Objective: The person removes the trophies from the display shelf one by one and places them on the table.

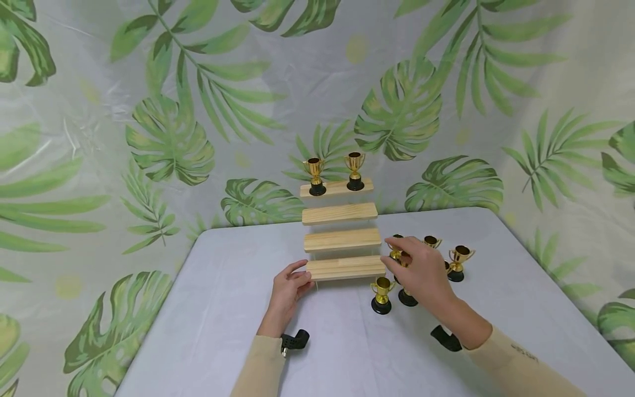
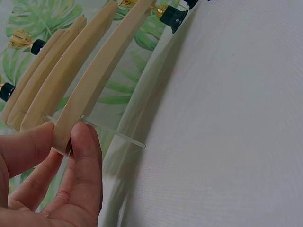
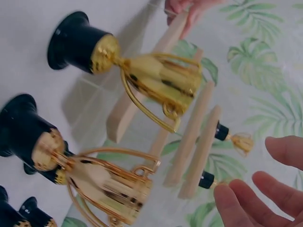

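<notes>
A stepped stand with wooden shelves rises at the table's middle. My left hand (image 1: 288, 292) pinches the left end of its lowest shelf (image 1: 345, 268) between thumb and fingers, as the left wrist view confirms. Two small gold trophies with black bases, one on the left (image 1: 316, 175) and one on the right (image 1: 354, 171), stand upright on the top shelf. Over the group of trophies right of the stand is my right hand (image 1: 426, 273), thumb and fingers apart with nothing between them. It partly hides several trophies; the front trophy (image 1: 381, 295) stands nearest the lowest shelf's right end.
Two bare shelves, an upper one (image 1: 340, 213) and a lower one (image 1: 342, 240), lie between the top and bottom ones. A trophy (image 1: 458, 263) marks the group's right side. White cloth (image 1: 223, 309) covers the table, and a leaf-patterned curtain (image 1: 317, 99) hangs behind.
</notes>
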`<state>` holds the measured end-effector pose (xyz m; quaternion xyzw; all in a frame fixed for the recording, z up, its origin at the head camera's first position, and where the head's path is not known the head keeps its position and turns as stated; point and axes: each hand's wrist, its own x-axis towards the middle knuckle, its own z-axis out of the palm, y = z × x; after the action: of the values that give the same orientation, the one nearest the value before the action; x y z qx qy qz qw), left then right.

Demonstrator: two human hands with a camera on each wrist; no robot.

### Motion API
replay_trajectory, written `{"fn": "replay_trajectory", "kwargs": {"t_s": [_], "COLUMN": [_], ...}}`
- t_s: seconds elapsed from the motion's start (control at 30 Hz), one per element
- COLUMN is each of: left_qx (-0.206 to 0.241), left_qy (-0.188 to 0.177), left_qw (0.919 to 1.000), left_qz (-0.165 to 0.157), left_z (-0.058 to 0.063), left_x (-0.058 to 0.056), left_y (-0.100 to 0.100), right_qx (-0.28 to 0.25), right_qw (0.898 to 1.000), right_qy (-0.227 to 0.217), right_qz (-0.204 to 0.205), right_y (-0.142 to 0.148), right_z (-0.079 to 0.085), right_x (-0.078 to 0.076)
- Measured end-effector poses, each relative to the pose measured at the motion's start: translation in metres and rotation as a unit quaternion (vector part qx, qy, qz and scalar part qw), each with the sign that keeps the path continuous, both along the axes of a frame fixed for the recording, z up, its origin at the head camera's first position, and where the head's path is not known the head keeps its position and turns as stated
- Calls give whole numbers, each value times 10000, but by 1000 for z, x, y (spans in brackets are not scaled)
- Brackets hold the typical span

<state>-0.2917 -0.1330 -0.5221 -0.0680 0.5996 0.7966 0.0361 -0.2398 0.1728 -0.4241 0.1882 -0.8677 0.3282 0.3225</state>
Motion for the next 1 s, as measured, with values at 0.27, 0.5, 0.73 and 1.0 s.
{"fn": "replay_trajectory", "kwargs": {"t_s": [0.27, 0.5, 0.73, 1.0], "left_qx": [56, 82, 45, 15], "left_qy": [-41, -10, 23, 4], "left_qw": [10000, 10000, 10000, 10000], "left_qz": [7, 17, 4, 51], "left_z": [-3, -3, -3, -1], "left_x": [0, -1, -2, -1], "left_y": [0, 0, 0, -1], "right_qx": [-220, -305, -439, -203], "right_qw": [9995, 9980, 9977, 9987], "right_qy": [211, 542, 502, 462], "right_qz": [77, 86, 103, -86], "right_y": [-2, -4, -8, -12], "right_z": [22, 47, 73, 92], "right_x": [-20, -39, -63, -98]}}
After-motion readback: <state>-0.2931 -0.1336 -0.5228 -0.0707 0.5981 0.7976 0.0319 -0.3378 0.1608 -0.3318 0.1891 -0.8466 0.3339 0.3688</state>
